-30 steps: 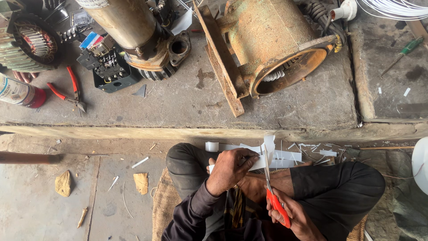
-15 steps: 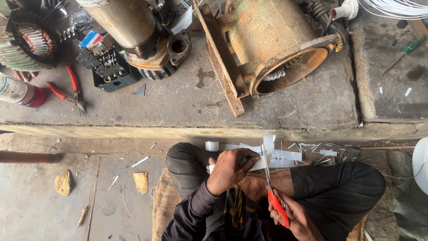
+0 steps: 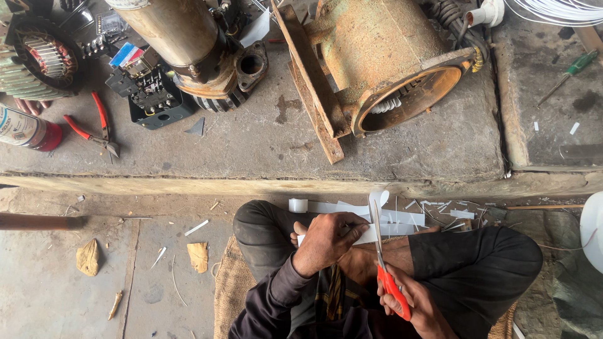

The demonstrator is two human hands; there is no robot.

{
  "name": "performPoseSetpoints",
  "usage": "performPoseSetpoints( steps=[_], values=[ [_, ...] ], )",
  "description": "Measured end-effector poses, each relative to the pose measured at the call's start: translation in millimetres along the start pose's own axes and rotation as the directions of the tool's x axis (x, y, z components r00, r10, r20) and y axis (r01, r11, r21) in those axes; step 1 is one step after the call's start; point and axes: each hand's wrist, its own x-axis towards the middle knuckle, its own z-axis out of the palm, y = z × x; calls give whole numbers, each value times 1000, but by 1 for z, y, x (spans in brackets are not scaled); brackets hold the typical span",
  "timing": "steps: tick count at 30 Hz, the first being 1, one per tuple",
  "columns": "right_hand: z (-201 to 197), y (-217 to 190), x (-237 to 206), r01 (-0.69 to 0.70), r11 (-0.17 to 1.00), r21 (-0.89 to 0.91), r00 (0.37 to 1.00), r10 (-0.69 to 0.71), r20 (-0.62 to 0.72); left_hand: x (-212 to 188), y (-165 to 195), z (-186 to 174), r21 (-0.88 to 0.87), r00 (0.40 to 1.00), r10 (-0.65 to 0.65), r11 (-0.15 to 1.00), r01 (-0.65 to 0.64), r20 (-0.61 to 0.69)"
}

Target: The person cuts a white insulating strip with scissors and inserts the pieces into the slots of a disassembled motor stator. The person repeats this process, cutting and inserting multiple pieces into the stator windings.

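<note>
I sit cross-legged on a burlap mat. My left hand grips a strip of white insulation paper over my lap. My right hand holds red-handled scissors, whose blades point up and cross the strip just right of my left hand. More white paper strips and offcuts lie on the ground past my knees, with a small white roll at their left end.
On the raised concrete ledge stand a rusty motor housing, a metal cylinder, a wound stator, red-handled pliers, a can and a green screwdriver. A white bowl edge shows at the right.
My hands have shifted only slightly; the scissors stay across the paper strip and my left hand keeps its grip.
</note>
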Motion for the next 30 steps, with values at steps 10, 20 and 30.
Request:
performPoseSetpoints(
  steps=[10,20,30],
  values=[
    [-5,16,0,13,999,42,998,-10,-66,1,-5,2,-34,999,3,999,-1,46],
    [-8,17,-1,19,991,134,997,-10,-71,2,-8,1,-56,990,-68,996,76,127],
    [-39,7,-12,-165,944,-285,936,59,-346,3,-30,3,-427,977,-30,896,120,212]
  ],
)
